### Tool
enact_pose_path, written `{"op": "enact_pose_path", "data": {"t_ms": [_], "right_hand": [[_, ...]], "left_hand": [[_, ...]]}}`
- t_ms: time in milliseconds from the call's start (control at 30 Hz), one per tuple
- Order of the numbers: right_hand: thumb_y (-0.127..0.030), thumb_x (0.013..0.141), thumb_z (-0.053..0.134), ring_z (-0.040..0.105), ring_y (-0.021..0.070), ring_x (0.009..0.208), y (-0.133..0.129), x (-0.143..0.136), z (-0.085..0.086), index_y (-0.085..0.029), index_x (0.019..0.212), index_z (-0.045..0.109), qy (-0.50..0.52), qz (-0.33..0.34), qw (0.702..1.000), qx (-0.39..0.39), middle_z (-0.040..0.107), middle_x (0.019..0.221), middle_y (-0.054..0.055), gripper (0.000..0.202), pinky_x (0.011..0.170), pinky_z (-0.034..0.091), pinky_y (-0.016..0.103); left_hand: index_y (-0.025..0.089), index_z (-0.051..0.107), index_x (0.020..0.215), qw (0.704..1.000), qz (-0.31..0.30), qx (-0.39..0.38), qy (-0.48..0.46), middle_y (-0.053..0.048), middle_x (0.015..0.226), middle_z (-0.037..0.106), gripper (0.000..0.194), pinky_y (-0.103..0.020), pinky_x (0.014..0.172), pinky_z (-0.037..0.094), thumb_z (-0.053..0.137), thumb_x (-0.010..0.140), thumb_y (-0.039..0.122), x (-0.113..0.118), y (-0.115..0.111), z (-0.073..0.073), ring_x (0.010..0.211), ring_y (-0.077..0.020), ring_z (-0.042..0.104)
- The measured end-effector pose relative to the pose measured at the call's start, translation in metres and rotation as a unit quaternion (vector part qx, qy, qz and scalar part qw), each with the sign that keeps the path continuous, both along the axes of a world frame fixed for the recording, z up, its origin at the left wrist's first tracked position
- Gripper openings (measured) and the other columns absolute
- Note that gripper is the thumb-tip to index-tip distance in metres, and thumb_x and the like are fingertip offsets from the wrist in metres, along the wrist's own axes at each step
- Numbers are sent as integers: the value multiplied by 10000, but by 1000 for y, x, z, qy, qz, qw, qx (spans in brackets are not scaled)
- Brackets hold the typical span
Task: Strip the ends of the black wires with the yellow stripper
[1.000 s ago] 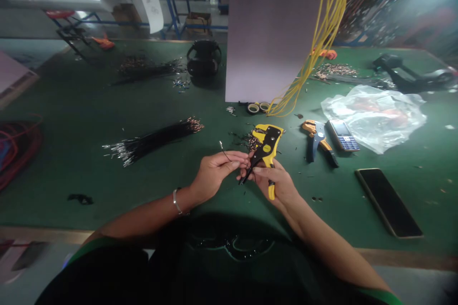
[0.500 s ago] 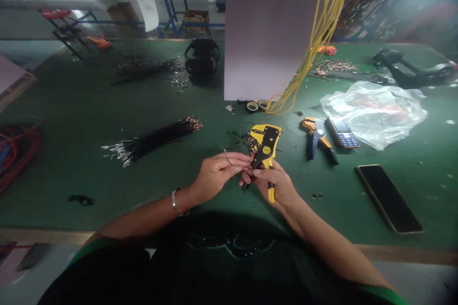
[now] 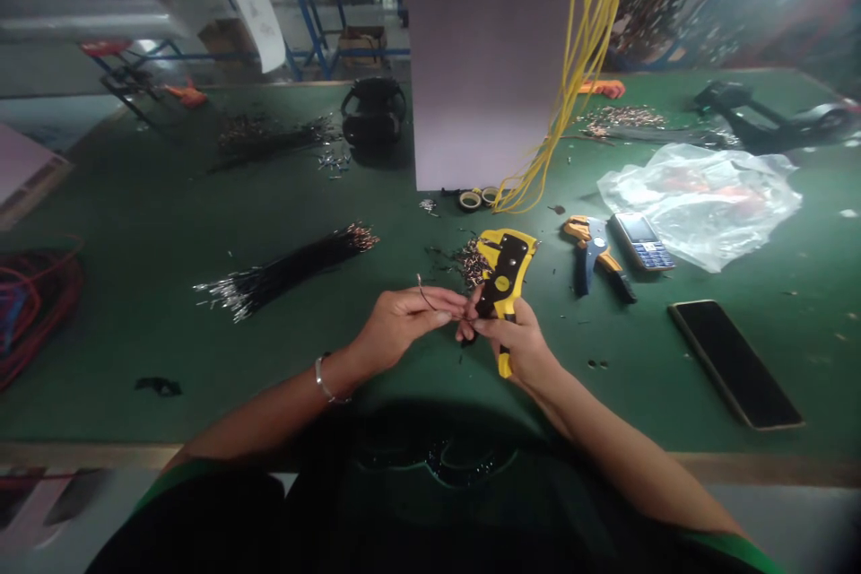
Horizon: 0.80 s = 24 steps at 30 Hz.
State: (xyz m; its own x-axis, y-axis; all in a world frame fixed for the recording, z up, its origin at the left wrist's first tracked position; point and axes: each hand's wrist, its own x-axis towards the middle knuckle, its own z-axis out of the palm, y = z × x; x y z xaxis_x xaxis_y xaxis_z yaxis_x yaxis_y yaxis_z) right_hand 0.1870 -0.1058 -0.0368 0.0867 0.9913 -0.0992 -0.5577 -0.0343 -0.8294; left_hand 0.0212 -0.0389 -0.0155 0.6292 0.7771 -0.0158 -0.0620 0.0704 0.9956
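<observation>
My right hand (image 3: 521, 336) is wrapped round a yellow and black wire stripper (image 3: 504, 273), its jaws pointing away from me. My left hand (image 3: 404, 323) pinches a short thin dark wire (image 3: 423, 290), one end of which sticks up above the fingers. The fingertips of both hands meet beside the tool's handle. Just behind the stripper lies a small heap of short wire pieces (image 3: 471, 260), partly hidden by it. To the left, a bundle of black wires (image 3: 289, 273) rests on the green table (image 3: 256, 395).
On the right are a blue and orange stripper (image 3: 595, 253), a keypad phone (image 3: 642, 242), a smartphone (image 3: 736, 365) and a plastic bag (image 3: 700, 202). Yellow wires (image 3: 571, 117) hang beside a pale panel (image 3: 481, 81). Two tape rolls (image 3: 479, 197) lie at its foot.
The camera view has shifted slightly. My hands remain together, with the wire and the yellow stripper still held; the stripper is tilted slightly differently.
</observation>
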Motion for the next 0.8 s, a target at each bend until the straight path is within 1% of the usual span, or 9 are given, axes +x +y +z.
{"op": "enact_pose_path", "data": {"t_ms": [133, 267, 400, 467, 567, 633, 700, 733, 800], "right_hand": [[-108, 629, 654, 563, 131, 549, 2, 1, -6, -176, 811, 571, -34, -30, 999, 8, 587, 694, -30, 212, 591, 522, 341], [-114, 631, 645, 568, 131, 550, 3, 1, -9, -179, 807, 555, -60, -40, 997, 6, 580, 695, -30, 208, 583, 517, 334], [-114, 630, 641, 559, 127, 551, 3, 0, -7, -178, 791, 551, -61, -43, 997, 11, 567, 683, -34, 195, 583, 517, 331], [-112, 627, 645, 559, 129, 549, 3, 0, -8, -177, 795, 553, -53, -46, 997, 15, 564, 683, -35, 203, 581, 519, 336], [-112, 618, 656, 558, 130, 547, 3, 1, -10, -179, 807, 551, -42, -43, 998, 14, 566, 693, -33, 227, 575, 520, 342], [-118, 617, 662, 553, 127, 546, 3, 2, -11, -182, 806, 550, -43, -40, 998, 14, 567, 697, -33, 229, 575, 520, 343], [-123, 618, 662, 555, 128, 551, 2, 2, -11, -184, 802, 552, -52, -27, 998, 14, 565, 690, -35, 222, 578, 516, 336], [-125, 620, 661, 559, 130, 557, 2, 2, -10, -185, 802, 553, -58, -18, 998, 12, 563, 687, -36, 220, 580, 511, 331], [-129, 624, 661, 567, 133, 567, 2, 1, -10, -186, 797, 552, -66, -6, 998, 8, 558, 682, -38, 213, 581, 501, 319]], "left_hand": [[114, 765, 807, 991, 55, -122, -12, -114, 928, 748, 115, -338, 798, 569, 756, 746, 212, -3, 8, -7, 778, -174, 696], [82, 755, 802, 973, 29, -220, -55, -117, 820, 742, 153, -331, 788, 557, 766, 742, 222, -5, 11, -9, 775, -190, 705], [71, 744, 789, 960, 33, -261, -96, -111, 826, 736, 174, -296, 774, 557, 788, 717, 224, -2, 16, -9, 751, -166, 699], [72, 739, 816, 961, 38, -265, -74, -119, 863, 737, 196, -288, 770, 560, 782, 729, 242, -3, 18, -8, 766, -162, 697], [73, 730, 824, 965, 11, -260, 39, -141, 846, 736, 304, -289, 633, 567, 704, 808, 375, -10, 14, -2, 700, -172, 691], [71, 713, 715, 964, -40, -226, 135, -143, 732, 722, 390, -267, 509, 530, 645, 839, 435, -15, 5, 6, 601, -170, 668], [87, 699, 658, 971, -69, -122, 194, -123, 645, 701, 383, -250, 453, 491, 618, 853, 407, -18, -6, 17, 540, -161, 643], [101, 711, 697, 977, -55, -30, 206, -114, 682, 716, 343, -253, 463, 496, 600, 866, 378, -18, -12, 22, 542, -155, 641], [133, 734, 872, 957, -4, 195, 213, -108, 892, 750, 206, -300, 668, 563, 601, 869, 290, -14, -19, 29, 735, -173, 694]]}}
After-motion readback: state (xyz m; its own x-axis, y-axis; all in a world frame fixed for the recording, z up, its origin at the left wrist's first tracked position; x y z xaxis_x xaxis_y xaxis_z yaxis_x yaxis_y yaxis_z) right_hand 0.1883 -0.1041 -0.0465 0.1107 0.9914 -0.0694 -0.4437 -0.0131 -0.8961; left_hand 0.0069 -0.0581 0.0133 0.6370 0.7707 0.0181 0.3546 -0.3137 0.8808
